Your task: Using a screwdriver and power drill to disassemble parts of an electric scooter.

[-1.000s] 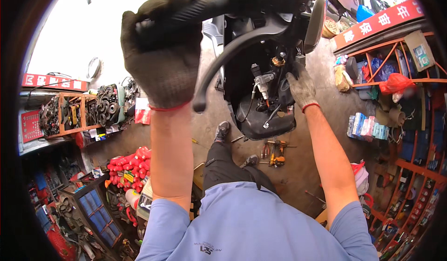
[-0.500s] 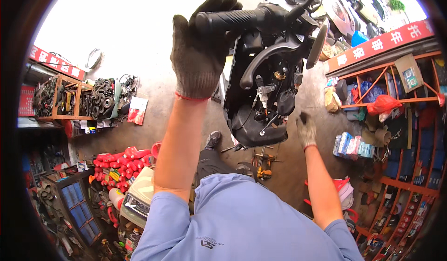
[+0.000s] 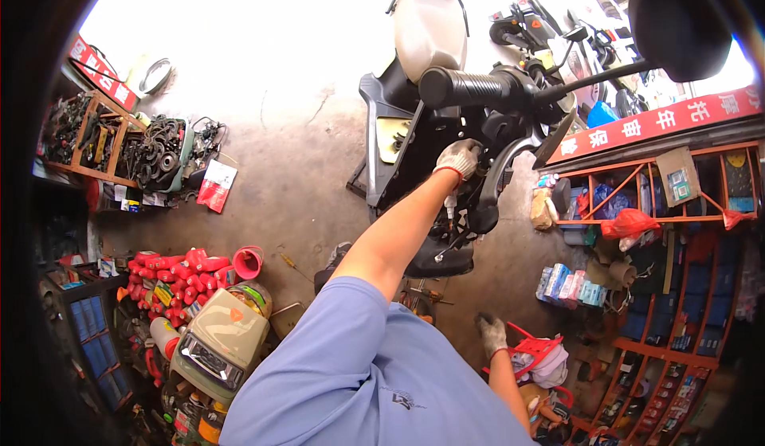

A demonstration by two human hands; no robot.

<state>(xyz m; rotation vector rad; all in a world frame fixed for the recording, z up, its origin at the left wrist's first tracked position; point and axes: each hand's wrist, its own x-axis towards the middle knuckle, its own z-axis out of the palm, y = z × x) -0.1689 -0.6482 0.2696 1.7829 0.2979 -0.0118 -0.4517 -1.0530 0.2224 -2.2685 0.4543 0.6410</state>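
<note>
A scooter stands before me with its front opened up; its handlebar grip (image 3: 470,89), black brake lever (image 3: 498,179) and beige seat (image 3: 430,36) show. My left hand (image 3: 460,159), in a grey work glove with dark fingers, reaches in below the grip beside the lever. Its fingers are curled at the dark inner parts, and what they hold is hidden. Just under that hand hangs a pale connector with wires (image 3: 451,207). Lower right, my gloved right hand (image 3: 492,334) hangs with fingers stretched down, holding nothing, near a red-framed item (image 3: 535,349).
A large black mirror (image 3: 681,24) juts out at upper right. Red bottles (image 3: 175,275), a pink bucket (image 3: 248,263) and a beige headlight cover (image 3: 219,338) lie to my left. Tools (image 3: 422,293) rest on the floor near my feet. Orange shelving (image 3: 677,326) lines the right side.
My left hand has left the handlebar grip and moved down into the scooter's front. My right hand has dropped lower and nearer my body. The view has shifted, bringing the seat and mirror into sight.
</note>
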